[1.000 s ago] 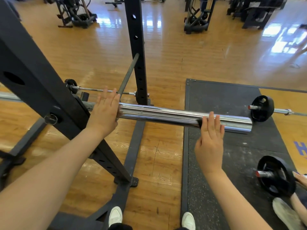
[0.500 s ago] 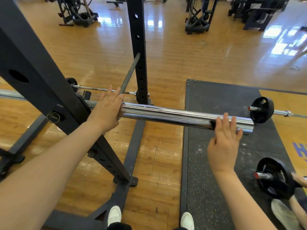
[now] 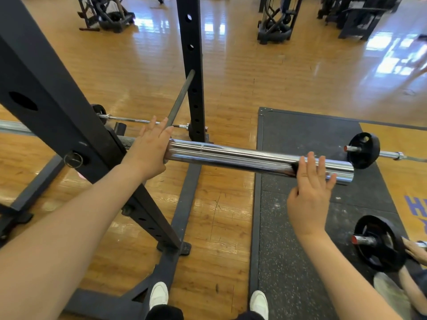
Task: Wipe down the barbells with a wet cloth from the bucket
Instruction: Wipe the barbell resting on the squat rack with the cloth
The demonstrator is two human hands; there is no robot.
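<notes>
Both hands lay flat-fingered on the racked barbell sleeve [image 3: 242, 159]: left hand [image 3: 150, 151] bracing its inner end, right hand [image 3: 308, 192] near the tip, neither grip closed (no cloth visible).

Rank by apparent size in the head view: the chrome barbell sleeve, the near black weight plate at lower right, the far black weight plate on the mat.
1. Chrome barbell sleeve, by far the largest.
2. Near black weight plate.
3. Far black weight plate.
The plates may match in true size; the nearer one only looks bigger.
</notes>
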